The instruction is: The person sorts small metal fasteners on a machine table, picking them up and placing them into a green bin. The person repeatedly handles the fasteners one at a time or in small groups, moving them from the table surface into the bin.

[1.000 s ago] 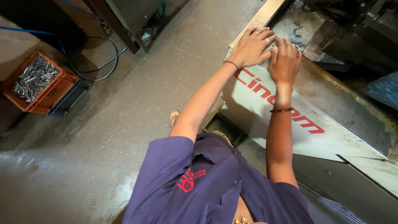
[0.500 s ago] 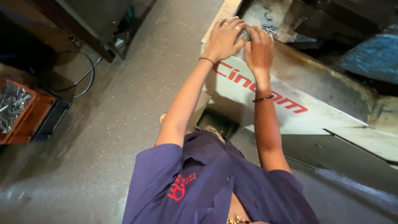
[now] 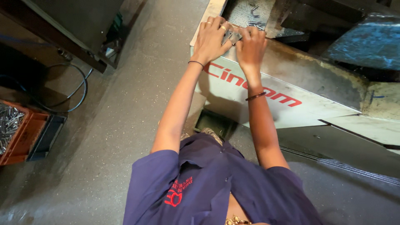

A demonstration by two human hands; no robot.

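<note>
Fingers: both sets curled in, pinching one small grey metal piece (image 3: 231, 36) between the two hands, right at the top edge of the machine.
Left hand (image 3: 210, 38): one ring on a finger, one thin dark band at the wrist; fingertips clamped on the left side of the piece.
Right hand (image 3: 251, 46): one dark bangle on the forearm; thumb and fingers closed on the right side of the same piece, the two hands touching.
Metal piece: up at the near rim of the perforated tray (image 3: 239, 12), held just above the pale machine housing (image 3: 291, 104).
Loose parts (image 3: 252, 18): a handful of small metal pins lying on the tray just beyond the hands; too small to count exactly.
Housing: one slanted panel with red lettering, both forearms stretched across it.
Orange crate (image 3: 21, 133): one, far left on the floor, filled with shiny metal pieces, well apart from the hands.
Cable (image 3: 79, 89): one dark loop on the concrete floor (image 3: 125, 104) near the crate.
Shirt (image 3: 216, 187): one, purple, with a red emblem.
</note>
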